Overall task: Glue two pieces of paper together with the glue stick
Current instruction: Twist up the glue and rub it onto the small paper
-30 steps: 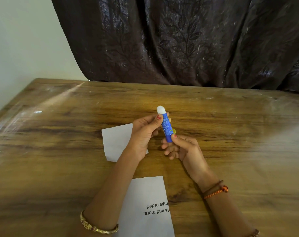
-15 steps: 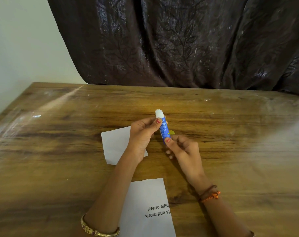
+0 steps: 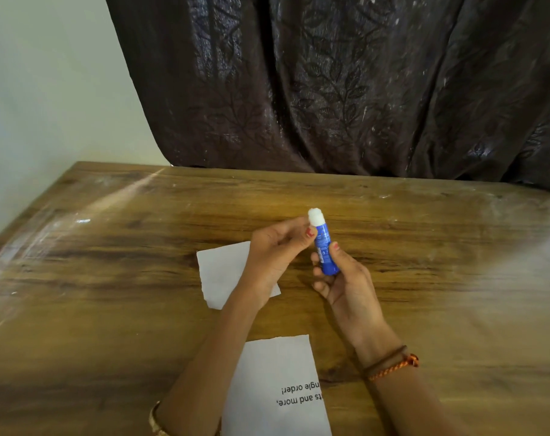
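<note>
Glue stick [image 3: 324, 247] held upright above the wooden table [image 3: 110, 278], white glue tip exposed at top. Right hand [image 3: 346, 284] gripped the blue barrel low down, thumb on its right side, fingers wrapped behind. Left hand [image 3: 277, 253] pinched near the tip, thumb and fingertips closed just under the white end. Small blank paper [image 3: 221, 272] lay under the left hand; printed paper [image 3: 280, 388] lay nearer the table's front edge.

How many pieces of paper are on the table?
2. A blank piece lies under the left hand; a printed piece lies nearer the person, between the forearms. None looks hidden.
</note>
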